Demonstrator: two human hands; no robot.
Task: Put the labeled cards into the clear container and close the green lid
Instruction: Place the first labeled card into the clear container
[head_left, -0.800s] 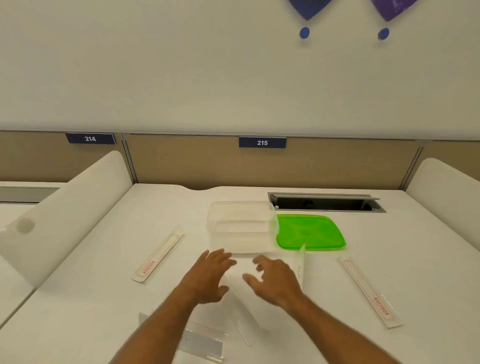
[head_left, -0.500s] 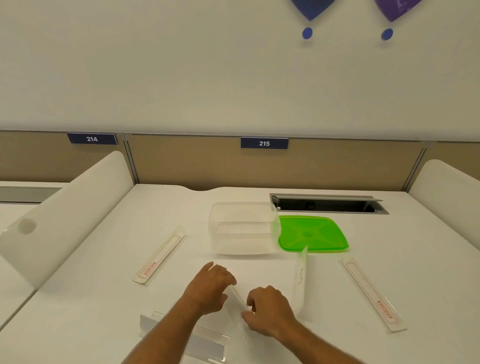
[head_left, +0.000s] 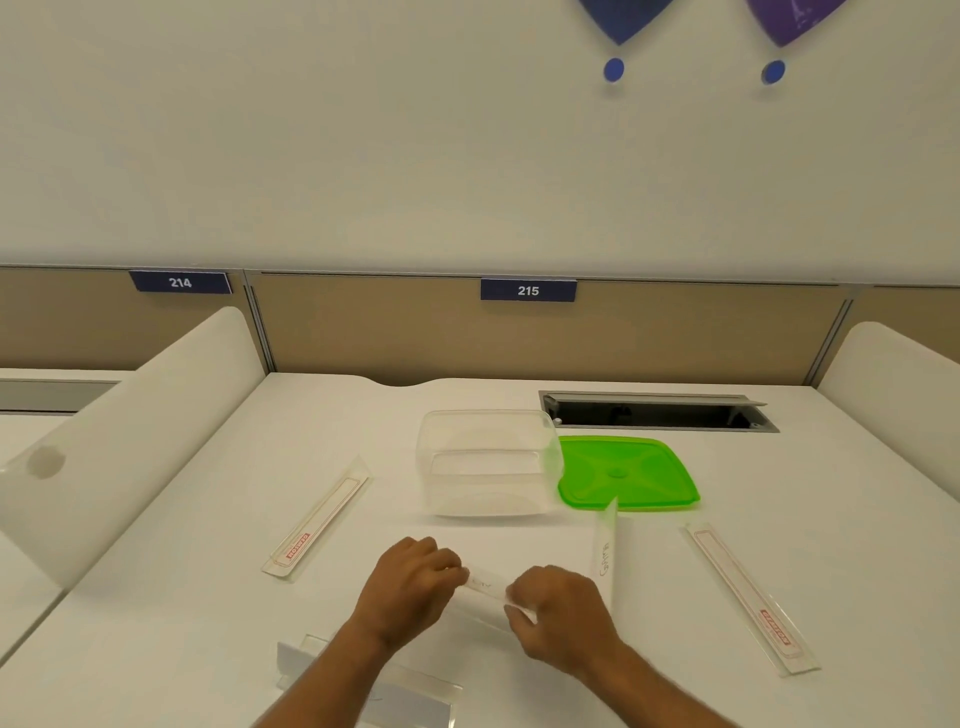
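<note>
We have one labeled card (head_left: 485, 586) pinched between our two hands near the middle of the white desk (head_left: 779, 499), just off its surface as far as we can judge. Our left hand (head_left: 410, 587) clamps its left end with fingers curled together, and our right hand (head_left: 558, 610) clamps its right end the same way, so the card's long axis runs left to right, dipping slightly toward the near right. The clear container (head_left: 488, 462) sits straight beyond our hands, on the far side, empty and open as far as we can see, with the green lid (head_left: 626, 475) lying flat just beside it on the right, touching or nearly so. The move ahead therefore looks like a push away from us, and the card may need tilting to fit inside. Both hands are about equally near the container. Other cards wait on the desk: a standing card (head_left: 605, 556) just right of our right hand, a left card (head_left: 317, 519), a right card (head_left: 748, 597) and a near card (head_left: 374, 691) by our left forearm.
</note>
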